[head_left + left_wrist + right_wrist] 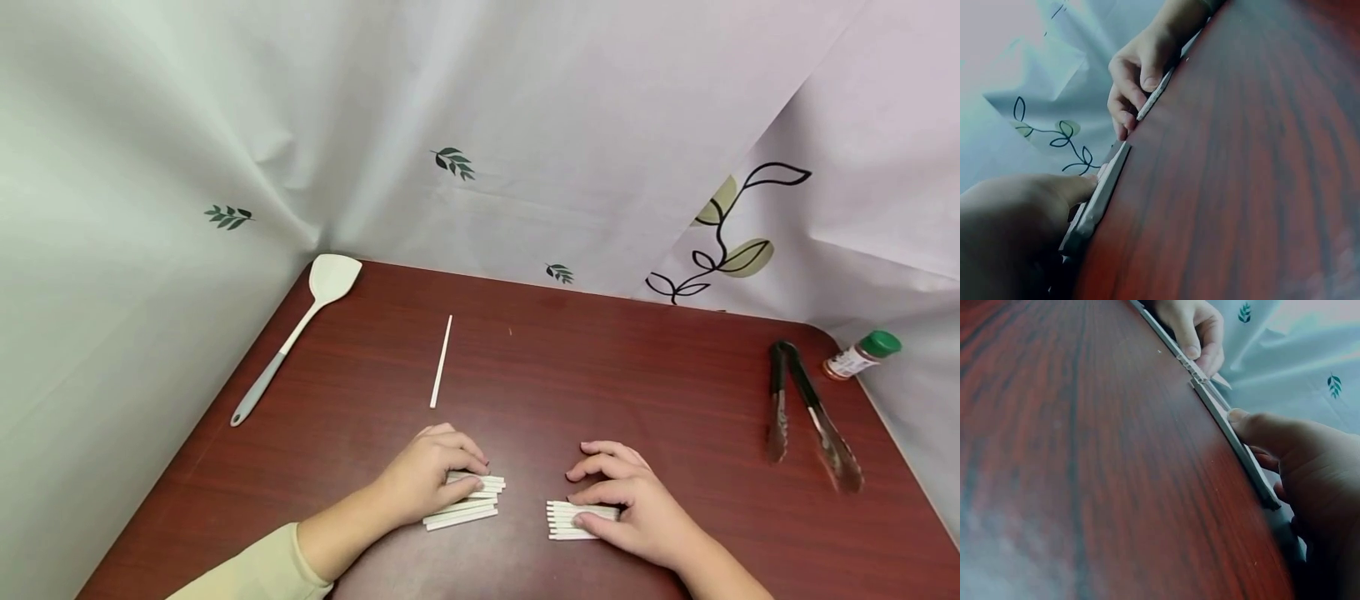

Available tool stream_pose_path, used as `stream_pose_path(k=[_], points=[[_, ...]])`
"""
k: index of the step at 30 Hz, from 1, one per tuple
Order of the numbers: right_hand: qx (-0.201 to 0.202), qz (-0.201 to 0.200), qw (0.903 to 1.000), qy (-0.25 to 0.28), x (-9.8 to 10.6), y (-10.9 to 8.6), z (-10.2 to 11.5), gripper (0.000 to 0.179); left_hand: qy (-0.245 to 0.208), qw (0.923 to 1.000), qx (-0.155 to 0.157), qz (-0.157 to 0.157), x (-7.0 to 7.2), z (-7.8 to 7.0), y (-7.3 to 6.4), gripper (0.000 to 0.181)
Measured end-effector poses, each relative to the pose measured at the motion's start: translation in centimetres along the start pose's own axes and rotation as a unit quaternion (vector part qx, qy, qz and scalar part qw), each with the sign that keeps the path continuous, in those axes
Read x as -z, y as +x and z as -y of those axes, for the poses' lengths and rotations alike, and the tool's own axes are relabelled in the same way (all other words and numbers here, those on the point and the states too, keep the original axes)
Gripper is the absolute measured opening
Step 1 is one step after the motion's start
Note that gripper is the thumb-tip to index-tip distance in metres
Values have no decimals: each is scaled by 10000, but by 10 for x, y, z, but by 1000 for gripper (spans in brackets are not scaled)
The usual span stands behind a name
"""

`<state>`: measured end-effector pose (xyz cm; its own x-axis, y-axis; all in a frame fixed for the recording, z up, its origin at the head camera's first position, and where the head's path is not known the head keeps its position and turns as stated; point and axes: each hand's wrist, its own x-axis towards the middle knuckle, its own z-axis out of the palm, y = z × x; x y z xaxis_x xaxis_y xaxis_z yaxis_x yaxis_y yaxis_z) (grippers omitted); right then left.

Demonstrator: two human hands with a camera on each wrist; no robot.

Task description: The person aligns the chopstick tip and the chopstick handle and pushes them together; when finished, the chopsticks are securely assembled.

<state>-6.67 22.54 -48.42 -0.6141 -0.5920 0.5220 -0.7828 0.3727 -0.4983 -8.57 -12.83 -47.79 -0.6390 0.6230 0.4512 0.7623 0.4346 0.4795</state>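
Note:
Several white sticks (465,517) lie on the table under my left hand (431,471), slightly fanned, with two lying a little apart at the near side. The left thumb and fingers curl over this bunch and hold it against the tabletop. Across a short gap, my right hand (633,504) grips a second bunch of white sticks (562,521), which lie side by side with their ends nearly even. Its thumb rests over the bunch and the index finger bends along the far side. Both bunches appear edge-on in the wrist views. A single white stick (442,362) lies farther back.
On the dark red table (600,358), a white spatula (334,279) with a grey handle lies along the left edge. Tongs (806,392) with black handles lie at the right, beside a green-capped shaker bottle (858,357). A pale leaf-patterned curtain (510,125) borders the table.

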Motion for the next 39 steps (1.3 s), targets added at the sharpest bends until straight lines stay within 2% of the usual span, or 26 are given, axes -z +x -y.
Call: stream_pose_path(k=[3,5,11,15,18,21,25,28,34,39], points=[[-225,84,9997,17,0,1,2,34,-136,9991,402,5,0,-5,0,11],[-397,98,9992,32,0,1,4,34,-183,9982,564,19,0,-7,0,11],[-650,-7,9979,53,-3,1,6,32,-184,9972,724,28,-1,-8,0,10],[-725,8,9973,96,-3,0,7,20,-19,9970,759,146,-2,-10,0,9],[-685,7,9975,150,-3,-1,7,17,167,9971,692,255,-3,-11,0,7],[-583,-108,9978,303,-4,-1,6,20,290,9975,604,219,-4,-12,0,5],[-324,-371,9974,517,-6,2,4,13,215,9988,431,-99,-5,-11,0,4],[-216,-518,9975,436,-7,4,6,11,82,9991,209,-365,-7,-12,-1,6],[-212,-624,9978,-11,-9,9,12,33,84,9973,-219,-692,-10,-16,1,7],[282,-765,9967,-61,-13,13,16,25,93,9944,-544,-904,-11,-18,2,9]])
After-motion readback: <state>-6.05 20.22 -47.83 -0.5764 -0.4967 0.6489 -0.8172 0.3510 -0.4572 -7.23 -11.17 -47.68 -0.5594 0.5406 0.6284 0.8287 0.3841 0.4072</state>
